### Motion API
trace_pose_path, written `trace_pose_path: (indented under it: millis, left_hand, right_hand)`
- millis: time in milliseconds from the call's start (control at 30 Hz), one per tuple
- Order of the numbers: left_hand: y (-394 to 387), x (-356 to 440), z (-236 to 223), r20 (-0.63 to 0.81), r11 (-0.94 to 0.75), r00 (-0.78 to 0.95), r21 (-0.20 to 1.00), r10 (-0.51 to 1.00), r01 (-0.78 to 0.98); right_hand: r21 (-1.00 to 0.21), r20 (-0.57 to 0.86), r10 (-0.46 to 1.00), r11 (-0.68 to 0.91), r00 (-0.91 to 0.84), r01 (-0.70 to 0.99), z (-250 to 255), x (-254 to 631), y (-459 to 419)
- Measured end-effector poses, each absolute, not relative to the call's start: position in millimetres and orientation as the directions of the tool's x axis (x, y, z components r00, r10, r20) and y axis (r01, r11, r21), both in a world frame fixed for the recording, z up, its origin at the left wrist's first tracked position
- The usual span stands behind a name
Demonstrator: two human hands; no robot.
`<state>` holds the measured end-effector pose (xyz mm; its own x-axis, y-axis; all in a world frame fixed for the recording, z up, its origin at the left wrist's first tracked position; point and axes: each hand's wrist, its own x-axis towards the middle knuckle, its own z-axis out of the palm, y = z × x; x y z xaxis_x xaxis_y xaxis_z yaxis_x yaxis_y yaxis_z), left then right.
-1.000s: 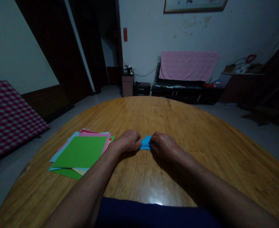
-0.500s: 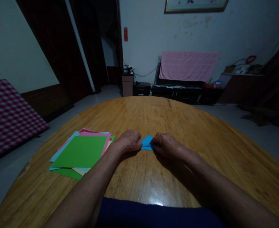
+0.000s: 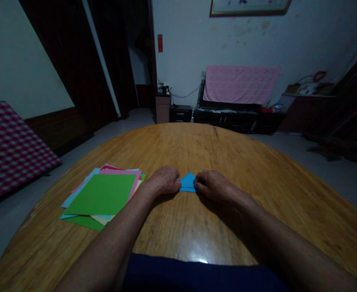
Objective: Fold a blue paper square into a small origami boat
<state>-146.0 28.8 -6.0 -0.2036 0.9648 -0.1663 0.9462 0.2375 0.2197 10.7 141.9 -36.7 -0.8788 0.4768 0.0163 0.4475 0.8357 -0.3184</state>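
A piece of folded blue paper (image 3: 188, 182) lies on the wooden table between my hands, its peak pointing away from me and a folded strip along its near edge. My left hand (image 3: 165, 179) is closed on its left end, fingers curled and mostly hidden behind the knuckles. At the right end, my right hand (image 3: 212, 184) pinches the paper with thumb and fingers close together. Both ends of the folded paper are covered by my hands.
Left of my left forearm lies a loose stack of coloured paper sheets (image 3: 102, 194), green on top. The round wooden table (image 3: 178, 146) carries it all. Beyond its far edge stand a low black cabinet (image 3: 239, 119) and a screen under a pink cloth (image 3: 241, 84).
My right hand has shifted very slightly to the right along the paper's end, so a little more blue shows. My left hand keeps its hold.
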Motion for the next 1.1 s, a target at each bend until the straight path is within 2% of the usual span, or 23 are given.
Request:
trace_pose_path:
  millis: [433, 667, 800, 933, 1033, 1100]
  left_hand:
    - [33.3, -149.6, -15.1, -0.150, 0.232, -0.206, 0.189, 0.967, 0.954]
    - [27.3, -150.5, -16.5, -0.073, 0.187, -0.175, 0.247, 0.982, 0.951]
    - [24.4, -148.5, -15.8, -0.027, 0.153, -0.151, 0.219, 0.988, 0.964]
    - [25.3, -146.0, -18.0, -0.017, 0.127, -0.126, 0.182, 0.992, 0.975]
    - [27.1, -140.8, -18.2, -0.020, 0.108, -0.106, 0.131, 0.994, 0.985]
    - [27.4, -134.7, -16.3, -0.025, 0.101, -0.099, 0.124, 0.995, 0.987]
  right_hand:
    - [-0.349, 0.028, 0.494, 0.820, -0.869, 0.454, -45.3, 10.7, 145.9]
    - [-0.387, 0.112, 0.478, 0.829, -0.871, 0.404, -54.3, 10.4, 150.1]
    - [-0.339, 0.117, 0.429, 0.865, -0.895, 0.370, -50.1, 10.5, 146.9]
    - [-0.216, 0.141, 0.415, 0.899, -0.899, 0.381, -39.5, 10.0, 133.1]
    - [-0.186, 0.158, 0.508, 0.857, -0.846, 0.480, -35.5, 7.0, 118.9]
    - [-0.264, 0.154, 0.638, 0.762, -0.754, 0.591, -36.8, 3.9, 110.1]
